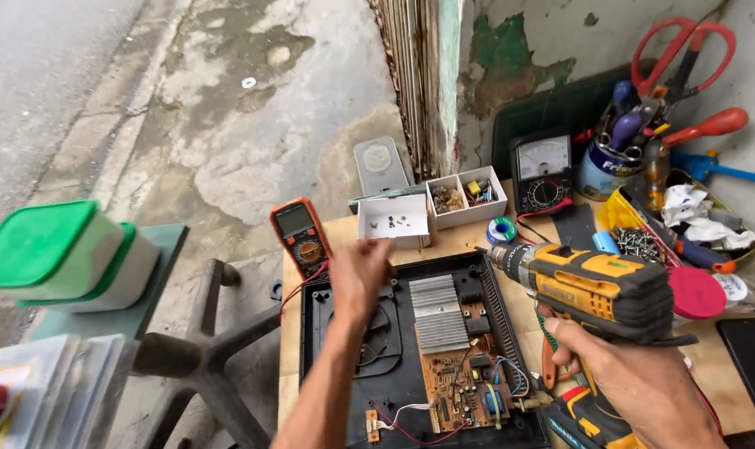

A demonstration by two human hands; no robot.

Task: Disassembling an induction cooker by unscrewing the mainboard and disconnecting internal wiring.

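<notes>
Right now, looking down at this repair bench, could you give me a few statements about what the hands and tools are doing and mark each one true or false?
1. The right hand holds a yellow and black cordless drill. True.
2. The left hand is gripping the red-handled scissors. False: the scissors hang by the wall; the left hand reaches over the opened black appliance case towards the small white box.
3. The orange multimeter lies at the bench's left edge. True.
4. The appliance's cover is on. False: its circuit board and finned metal heat sink are exposed.
5. The green-lidded tubs sit on the bench. False: they stand apart, far left.
</notes>
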